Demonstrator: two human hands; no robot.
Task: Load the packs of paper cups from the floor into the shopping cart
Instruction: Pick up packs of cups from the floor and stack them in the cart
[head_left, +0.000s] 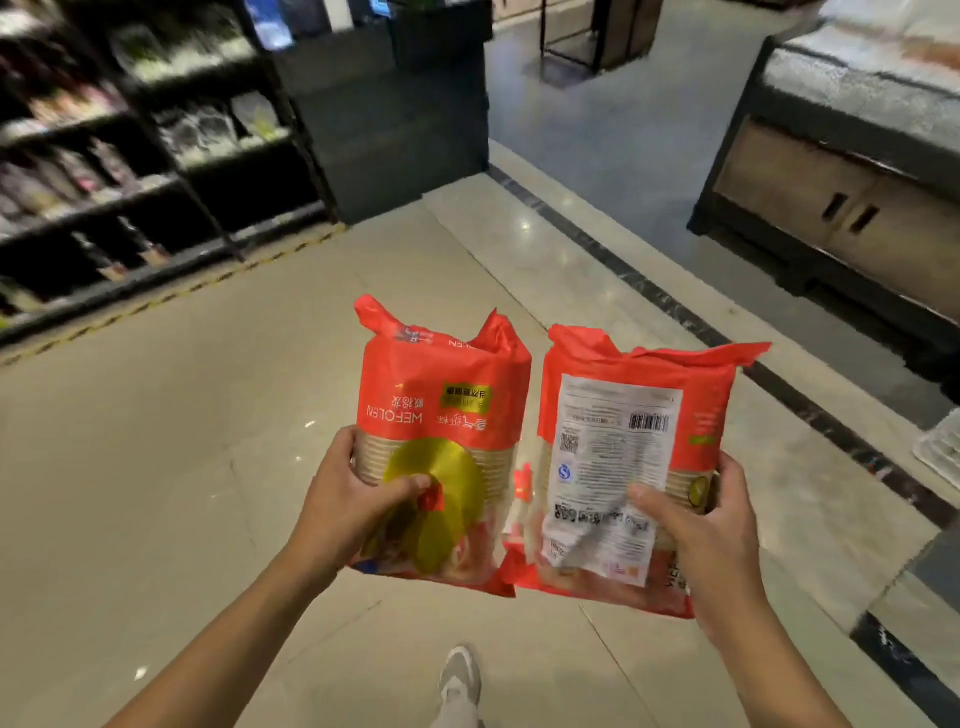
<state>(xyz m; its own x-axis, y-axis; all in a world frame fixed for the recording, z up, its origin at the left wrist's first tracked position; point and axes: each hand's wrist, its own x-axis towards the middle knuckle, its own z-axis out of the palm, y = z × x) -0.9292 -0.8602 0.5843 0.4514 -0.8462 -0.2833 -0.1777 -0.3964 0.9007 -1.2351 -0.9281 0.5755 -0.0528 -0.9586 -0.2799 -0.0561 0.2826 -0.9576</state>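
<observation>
I hold two red packs of paper cups in front of me, side by side above the tiled floor. My left hand grips the left pack, which shows its printed front with a yellow-green disc. My right hand grips the right pack, which shows its white back label with a barcode. The two packs almost touch along their inner edges. A white mesh object pokes in at the right edge; I cannot tell whether it is the shopping cart.
Dark store shelves with goods run along the left. A dark display block stands ahead, and a low counter with wooden doors on the right. A black floor strip crosses diagonally. My shoe shows below.
</observation>
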